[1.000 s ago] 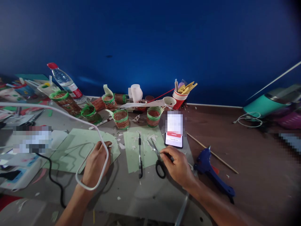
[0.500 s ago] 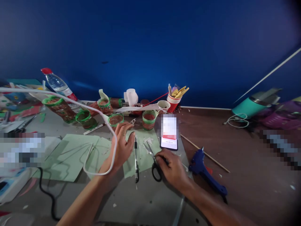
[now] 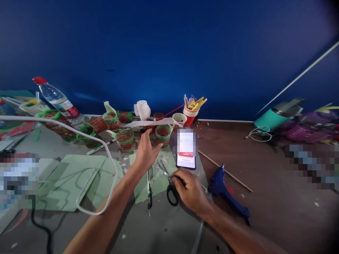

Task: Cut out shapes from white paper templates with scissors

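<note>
From the head camera, two bare hands reach over a cluttered table (image 3: 270,218) whose far edge meets a blue wall (image 3: 169,53). The left hand (image 3: 147,150) stretches toward that far edge, palm turned inward, fingers spread and released; its thumb overlaps the base of a brown-and-green cup (image 3: 162,133), and whether they touch cannot be told. The right hand (image 3: 189,187), nearer the wearer, is curled around one handle of a pair of scissors (image 3: 166,172). The scissors lie with blades slightly parted, pointing toward the far edge, their tips over a green sheet (image 3: 155,192) strewn with paper scraps. A pen (image 3: 149,194) lies just left of the scissors, partly across the same sheet. Beyond the right hand sits a phone (image 3: 186,162) with a lit screen; to its right lie a thin wooden stick (image 3: 241,181) and a blue glue gun (image 3: 227,194). More brown-and-green cups, a red-capped bottle (image 3: 57,98) and a red-and-white paper cup (image 3: 190,116) line the far edge. A white cable (image 3: 116,173) loops across the left forearm.
</note>
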